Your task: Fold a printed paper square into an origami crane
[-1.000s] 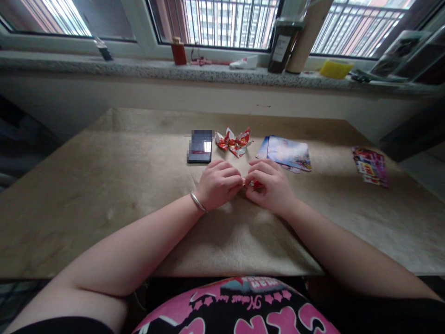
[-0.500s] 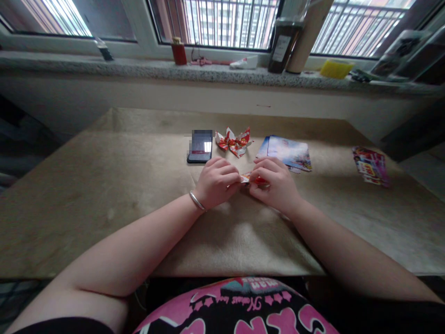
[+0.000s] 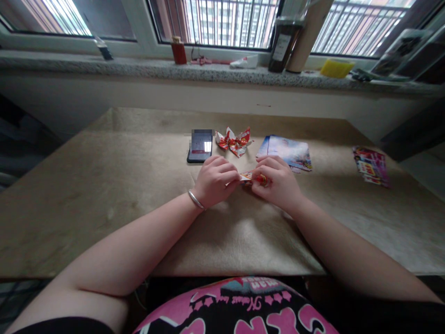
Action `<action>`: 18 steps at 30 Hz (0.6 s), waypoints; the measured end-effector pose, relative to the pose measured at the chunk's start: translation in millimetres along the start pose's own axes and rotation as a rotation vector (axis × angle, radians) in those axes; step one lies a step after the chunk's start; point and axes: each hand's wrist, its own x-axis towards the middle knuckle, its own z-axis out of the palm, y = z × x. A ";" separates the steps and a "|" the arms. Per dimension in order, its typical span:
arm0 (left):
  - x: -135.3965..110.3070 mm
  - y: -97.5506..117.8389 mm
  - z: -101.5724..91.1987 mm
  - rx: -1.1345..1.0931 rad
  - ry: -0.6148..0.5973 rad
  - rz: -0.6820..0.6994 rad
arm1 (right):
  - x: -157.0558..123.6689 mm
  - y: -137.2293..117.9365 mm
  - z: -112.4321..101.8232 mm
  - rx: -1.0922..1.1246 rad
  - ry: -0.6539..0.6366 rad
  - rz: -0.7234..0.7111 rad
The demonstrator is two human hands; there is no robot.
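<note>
Between my two hands is a small folded piece of printed paper (image 3: pixel 246 176), red, white and orange, held just above the table. My left hand (image 3: pixel 218 180), with a silver bangle on its wrist, pinches the paper's left end. The fingers of my right hand (image 3: pixel 276 180) are closed on its right end and cover part of it. Just beyond the hands lies a folded red-and-white paper shape (image 3: pixel 235 141) with several pointed petals. To its left a dark phone (image 3: pixel 200 146) rests with its screen lit.
Blue printed cards (image 3: pixel 288 150) lie beyond my right hand, and pink-purple cards (image 3: pixel 371 167) are farther right. A tan cover (image 3: pixel 114 195) spreads over the table. The stone windowsill (image 3: pixel 139 67) behind holds a red bottle (image 3: pixel 179 52), a dark container (image 3: pixel 281 46) and a yellow sponge-like block (image 3: pixel 336 68).
My hands have drawn slightly apart, so a little more of the folded paper shows between and under the right fingers. The other things stay where they were.
</note>
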 end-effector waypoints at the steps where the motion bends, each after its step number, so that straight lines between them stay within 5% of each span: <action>1: -0.1 -0.1 0.2 -0.001 -0.003 -0.003 | 0.1 0.0 -0.3 0.002 -0.005 0.004; 18: 1.5 1.2 -1.5 -0.012 0.008 -0.015 | -0.7 -1.3 -2.1 -0.064 -0.055 0.060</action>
